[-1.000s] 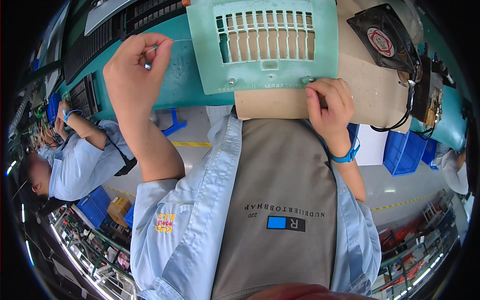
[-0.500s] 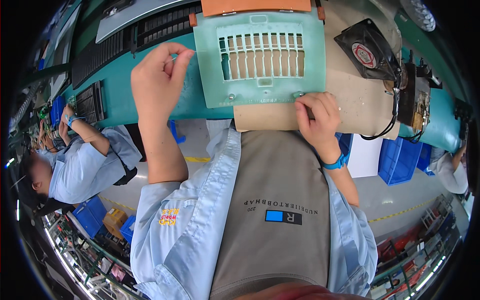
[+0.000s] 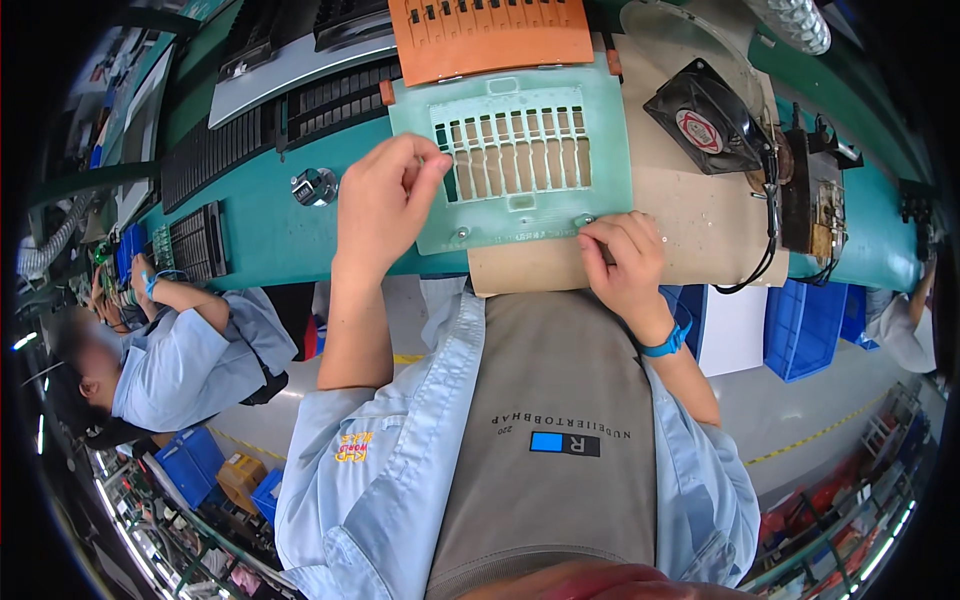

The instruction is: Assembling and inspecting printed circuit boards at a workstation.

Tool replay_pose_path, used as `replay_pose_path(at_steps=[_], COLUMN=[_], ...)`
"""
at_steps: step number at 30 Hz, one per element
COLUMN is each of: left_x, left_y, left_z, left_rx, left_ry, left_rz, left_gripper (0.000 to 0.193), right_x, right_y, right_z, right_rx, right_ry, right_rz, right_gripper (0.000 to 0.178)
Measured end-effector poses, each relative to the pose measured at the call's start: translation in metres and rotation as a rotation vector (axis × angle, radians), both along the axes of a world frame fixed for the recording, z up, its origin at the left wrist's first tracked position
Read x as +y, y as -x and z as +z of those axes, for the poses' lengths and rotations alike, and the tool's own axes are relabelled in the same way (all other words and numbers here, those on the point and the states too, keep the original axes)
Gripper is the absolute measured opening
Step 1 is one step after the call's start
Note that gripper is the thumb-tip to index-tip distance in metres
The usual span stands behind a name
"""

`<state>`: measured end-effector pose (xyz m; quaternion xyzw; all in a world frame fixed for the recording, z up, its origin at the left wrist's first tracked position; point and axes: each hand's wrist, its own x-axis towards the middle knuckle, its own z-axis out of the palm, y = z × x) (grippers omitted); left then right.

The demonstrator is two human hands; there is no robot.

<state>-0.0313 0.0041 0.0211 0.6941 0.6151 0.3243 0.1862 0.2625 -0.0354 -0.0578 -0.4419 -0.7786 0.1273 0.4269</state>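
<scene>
A translucent green slotted plate [image 3: 610, 180] lies in front of me, hinged along its far edge to an orange lid [image 3: 490, 55] that is tilted back. My left hand [image 3: 385, 205] is above the plate's left side, thumb and forefinger pinched near the leftmost slot. Whatever is in that pinch is too small to make out. At the plate's near right corner, beside a small metal knob [image 3: 584, 221], my right hand [image 3: 628, 258] has its fingers curled, with thumb and forefinger closed at the edge.
Brown paper [image 3: 700, 240] covers the green bench [image 3: 300, 240] under the plate. A black fan [image 3: 700, 115] with a cable stands at right. Black slotted trays [image 3: 225, 130] and a small glass jar [image 3: 314, 187] are at left. Further left, a co-worker [image 3: 190, 345] sits at the bench.
My left hand has moved right, from beside the plate to over its left side, uncovering the jar. My right hand stays at the near right corner. The whole view has shifted slightly.
</scene>
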Motion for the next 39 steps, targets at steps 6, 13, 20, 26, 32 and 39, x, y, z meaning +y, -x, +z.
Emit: replay_pose_path(at_steps=[6, 13, 20, 26, 32, 39], left_x=[0.03, 0.056, 0.078, 0.08, 0.091, 0.098], left_y=[0.015, 0.014, 0.016, 0.013, 0.037, 0.029], left_z=[-0.003, 0.015, 0.011, 0.029, 0.031, 0.019], left_rx=[-0.534, -0.518, -0.363, -0.257, 0.228, 0.319], left_ry=[0.019, -0.06, 0.019, -0.113, -0.426, -0.463], left_rz=[0.055, -0.032, 0.01, 0.218, 0.377, 0.309], left_gripper=[0.005, 0.008, 0.011, 0.012, 0.013, 0.012], right_x=[0.001, -0.002, -0.002, 0.0, -0.002, -0.002], right_y=[0.001, -0.002, -0.005, -0.002, -0.002, -0.001], right_z=[0.001, 0.002, 0.002, 0.005, 0.006, 0.007], right_rx=[0.009, 0.029, 0.056, 0.066, 0.051, 0.066], right_ry=[-0.005, -0.003, 0.015, 0.007, 0.008, 0.019], right_rz=[0.005, 0.004, 0.035, 0.037, 0.021, 0.029], right_gripper=[0.014, 0.014, 0.013, 0.013, 0.013, 0.014])
